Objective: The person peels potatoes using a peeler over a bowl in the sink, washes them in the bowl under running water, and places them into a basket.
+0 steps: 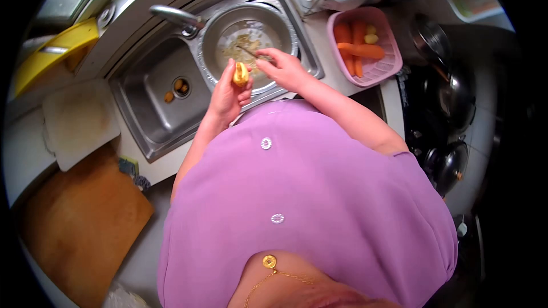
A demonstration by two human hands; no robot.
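Observation:
My left hand (pixel 226 94) is closed round a partly peeled potato (pixel 241 74), yellow with a strip of brown skin left on it. Just to its right, my right hand (pixel 281 69) grips a thin, dark-bladed tool (pixel 246 51); whether it is a peeler or a small knife I cannot tell. The blade points left, over the basin and apart from the potato. Below both hands, a round metal basin (pixel 210 33) sits in the right sink bowl, with peelings (pixel 246 42) in it. Several unpeeled potatoes (pixel 181 86) lie around the drain in the left sink bowl (pixel 149 115).
A pink basket (pixel 390 72) with carrots (pixel 365 51) and small peeled potatoes (pixel 371 39) stands right of the sink. The faucet (pixel 174 14) arches behind. Dark pans (pixel 456 100) are at far right. A cutting board (pixel 80 117) and a sponge (pixel 129 165) lie at left.

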